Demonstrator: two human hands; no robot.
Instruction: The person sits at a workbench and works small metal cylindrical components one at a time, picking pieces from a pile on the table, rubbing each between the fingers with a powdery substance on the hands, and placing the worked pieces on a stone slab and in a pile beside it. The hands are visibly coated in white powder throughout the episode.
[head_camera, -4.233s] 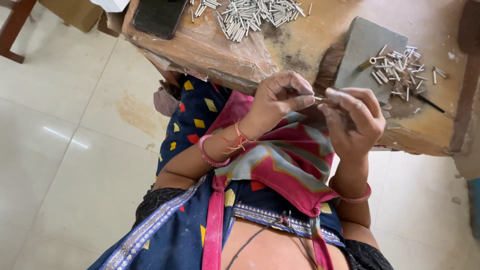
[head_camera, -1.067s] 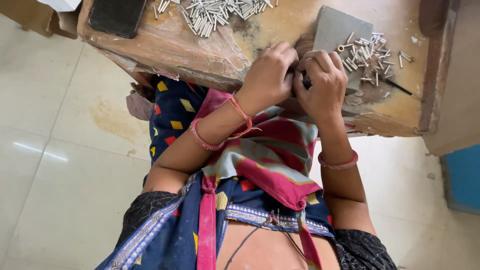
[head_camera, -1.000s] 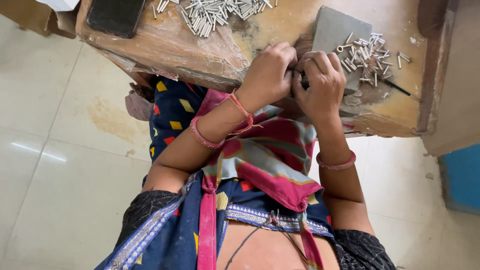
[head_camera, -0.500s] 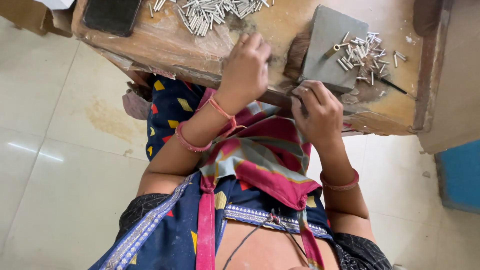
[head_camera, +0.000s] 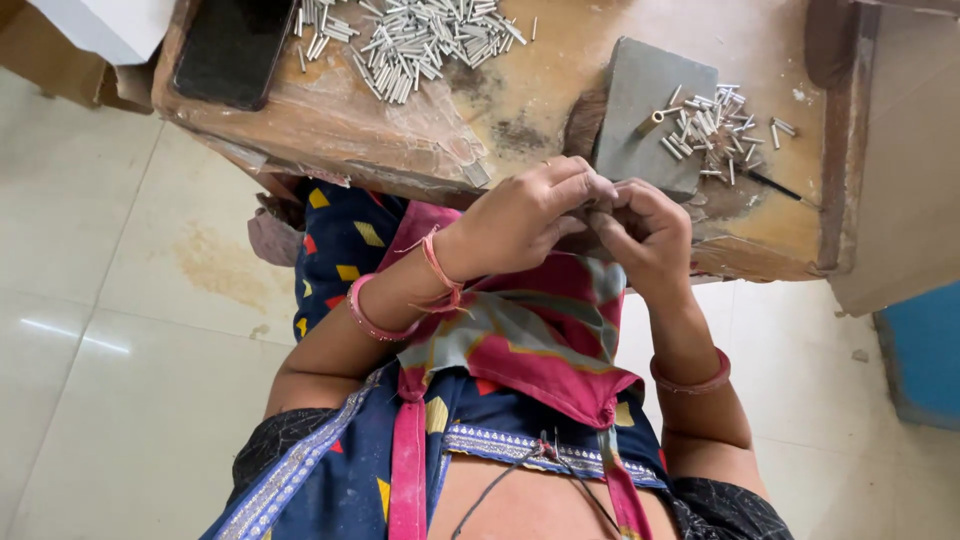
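Hands meet at the near edge of the bench (head_camera: 520, 95) in the head view: the left hand (head_camera: 520, 215) and right hand (head_camera: 645, 230) press fingertips together, fingers curled nearly shut around something small pinched between them; what it is cannot be told, since the fingers hide it. The big pile of metal pins (head_camera: 420, 40) lies at about eleven o'clock from the left hand, which is nearer it; pins there mostly run up-and-down. The grey block (head_camera: 640, 95) with a smaller pin heap (head_camera: 715, 125) sits at one o'clock from the right hand. A phone (head_camera: 232, 50) lies at ten o'clock.
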